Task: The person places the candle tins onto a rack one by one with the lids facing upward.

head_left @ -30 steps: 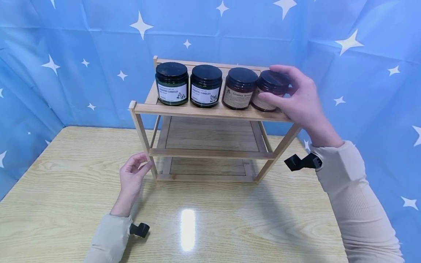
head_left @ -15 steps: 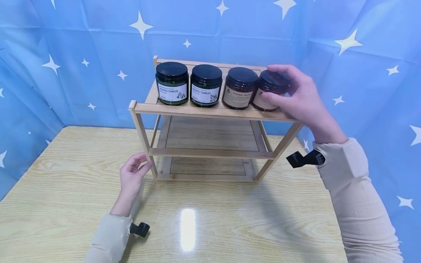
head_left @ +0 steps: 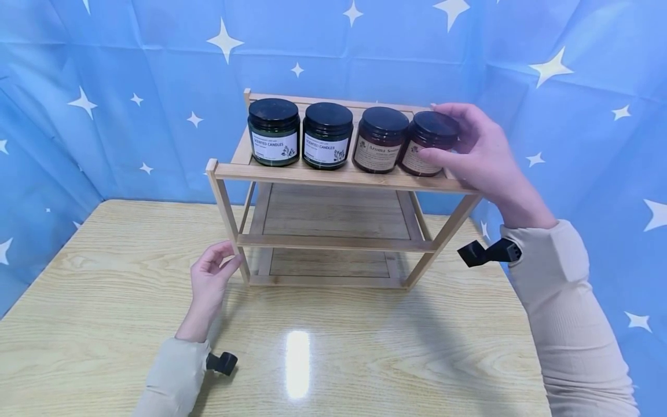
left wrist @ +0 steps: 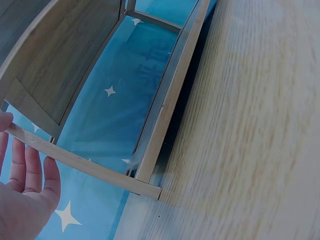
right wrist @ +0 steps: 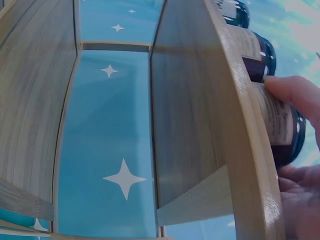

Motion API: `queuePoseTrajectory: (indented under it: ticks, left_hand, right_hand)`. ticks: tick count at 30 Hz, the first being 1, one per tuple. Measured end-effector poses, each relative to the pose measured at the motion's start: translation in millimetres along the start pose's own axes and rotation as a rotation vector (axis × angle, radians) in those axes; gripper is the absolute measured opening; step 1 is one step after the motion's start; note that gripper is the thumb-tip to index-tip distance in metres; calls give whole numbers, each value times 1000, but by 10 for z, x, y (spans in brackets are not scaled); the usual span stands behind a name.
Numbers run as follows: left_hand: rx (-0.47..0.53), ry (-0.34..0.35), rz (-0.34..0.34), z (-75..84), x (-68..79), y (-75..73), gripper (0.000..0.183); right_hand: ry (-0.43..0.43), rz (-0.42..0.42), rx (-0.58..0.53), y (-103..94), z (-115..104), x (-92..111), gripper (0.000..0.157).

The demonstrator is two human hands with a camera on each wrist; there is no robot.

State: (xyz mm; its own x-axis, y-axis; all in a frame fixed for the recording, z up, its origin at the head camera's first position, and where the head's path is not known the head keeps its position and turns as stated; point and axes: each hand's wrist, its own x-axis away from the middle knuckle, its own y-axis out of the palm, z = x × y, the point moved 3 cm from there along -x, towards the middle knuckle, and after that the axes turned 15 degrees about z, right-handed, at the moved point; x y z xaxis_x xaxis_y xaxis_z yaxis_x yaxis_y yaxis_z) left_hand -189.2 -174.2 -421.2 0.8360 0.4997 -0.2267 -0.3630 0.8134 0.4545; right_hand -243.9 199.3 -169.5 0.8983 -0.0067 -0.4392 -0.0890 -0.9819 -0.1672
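Note:
A two-level-and-top wooden shelf rack (head_left: 323, 242) stands on the table. Along its top is a row of black-lidded jars: two green scented candles (head_left: 274, 132) with white labels on the left, two brown candle jars (head_left: 381, 139) with tan labels on the right. My right hand (head_left: 482, 150) curves round the rightmost candle jar (head_left: 428, 142), thumb in front, fingers at its far side. In the right wrist view the thumb tip lies on this jar's label. My left hand (head_left: 209, 275) holds the rack's front left leg (left wrist: 85, 167) low down, thumb on one side, fingers on the other.
The wood-grain table (head_left: 333, 359) spreads out in front of the rack. A blue curtain (head_left: 156, 75) with white stars hangs close behind and at both sides. The two lower shelves (head_left: 333, 211) show bare wood. Each sleeve carries a black wrist mount (head_left: 221, 364).
My right hand has shifted slightly to the right, its thumb sliding across the rightmost jar's label while the jar stays in place. My left hand has kept still on the leg.

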Motion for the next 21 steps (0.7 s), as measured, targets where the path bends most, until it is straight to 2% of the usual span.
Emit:
queuePoseTrajectory:
  ticks: [4, 16, 19, 21]
  left_hand:
    - [8, -3, 2, -8, 2, -6, 40]
    - [4, 5, -2, 1, -4, -34, 39]
    - [-10, 6, -1, 7, 2, -35, 38]
    - [-6, 11, -4, 23, 13, -30, 37]
  right_hand:
    - [51, -14, -23, -37, -1, 1, 62]
    - [65, -34, -9, -38, 3, -3, 61]
    - [78, -4, 1, -51, -3, 32, 62]
    - [67, 55, 6, -66, -10, 75, 62]
